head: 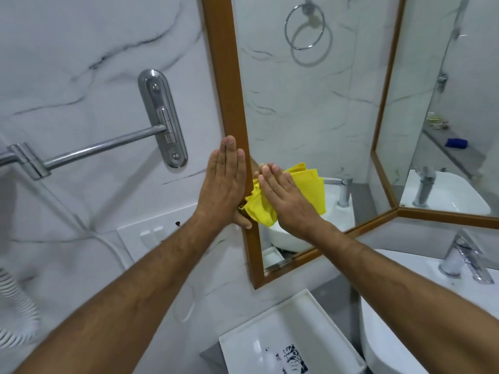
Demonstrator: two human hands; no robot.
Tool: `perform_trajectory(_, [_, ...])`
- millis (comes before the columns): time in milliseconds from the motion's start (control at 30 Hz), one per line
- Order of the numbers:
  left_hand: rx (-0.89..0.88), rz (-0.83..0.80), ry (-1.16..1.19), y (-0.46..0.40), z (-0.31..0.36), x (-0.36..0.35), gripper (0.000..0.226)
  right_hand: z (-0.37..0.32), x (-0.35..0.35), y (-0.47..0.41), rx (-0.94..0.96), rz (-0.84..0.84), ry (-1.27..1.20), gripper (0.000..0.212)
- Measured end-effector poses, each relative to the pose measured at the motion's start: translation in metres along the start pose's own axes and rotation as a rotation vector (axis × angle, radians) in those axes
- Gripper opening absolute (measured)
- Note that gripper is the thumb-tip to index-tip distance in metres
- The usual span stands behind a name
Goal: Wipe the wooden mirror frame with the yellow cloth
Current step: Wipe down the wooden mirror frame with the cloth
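Down at the bottom, a white tray sits below the mirror with a black printed figure on it, and no words there can be read. To its right, the white basin and a chrome tap. No brand or label shows anywhere.

Up along the two forearms now. The left hand is flat and open, fingers straight and together, palm against the wall and the outer edge of the frame. It grips nothing. The right hand is also spread flat, fingers pointing up and left, pressing the cloth against the glass just inside the frame; it pins the cloth under the palm rather than closing around it.

Here is the relation that matters: the frame's left rail runs long and near-vertical, leaning slightly, right between the two hands. The cloth lies just to the right of that rail, its bunched left edge touching or nearly touching the wood. So the right hand is the one to work, and I judge it needs to slide the cloth a little left onto the rail, then run along its length.

Farther off, a steel towel bar on the marble wall, and a towel ring shown in the mirror.
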State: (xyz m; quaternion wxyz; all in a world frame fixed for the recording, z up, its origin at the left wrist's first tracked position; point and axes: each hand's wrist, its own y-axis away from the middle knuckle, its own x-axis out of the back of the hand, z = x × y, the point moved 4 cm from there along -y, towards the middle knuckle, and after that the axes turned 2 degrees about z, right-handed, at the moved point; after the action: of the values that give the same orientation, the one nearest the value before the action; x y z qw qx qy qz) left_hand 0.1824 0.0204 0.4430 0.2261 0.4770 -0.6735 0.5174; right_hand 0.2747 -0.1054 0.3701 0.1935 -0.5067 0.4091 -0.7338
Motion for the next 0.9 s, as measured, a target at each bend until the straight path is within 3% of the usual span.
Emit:
perform_trajectory(233, [-0.042, -0.005, 0.059, 0.018, 0.011, -0.046, 0.174, -0.015, -0.06, 0.038, -0.162, 0.142, 0.042, 0.054])
perform_trajectory(400, [-0.062, 0.029, 0.071, 0.019, 0.012, -0.06, 0.176, -0.029, -0.107, 0.101, -0.143, 0.007, 0.069, 0.052])
perform_trajectory(533, [-0.023, -0.072, 0.053, 0.027, 0.017, -0.058, 0.172, -0.046, -0.1, 0.111, -0.19, -0.089, 0.077, 0.046])
perform_trajectory(733, [0.002, -0.151, 0.035, 0.038, 0.019, -0.069, 0.16, -0.029, -0.057, 0.081, -0.435, 0.067, 0.224, 0.048])
perform_trajectory(800, [0.012, -0.151, 0.02, 0.039, 0.022, -0.071, 0.163, -0.027, -0.05, 0.076, -0.412, 0.166, 0.138, 0.035])
perform_trajectory(900, [0.02, -0.138, 0.029, 0.04, 0.027, -0.077, 0.164, -0.029, -0.056, 0.077, -0.324, 0.148, 0.063, 0.019])
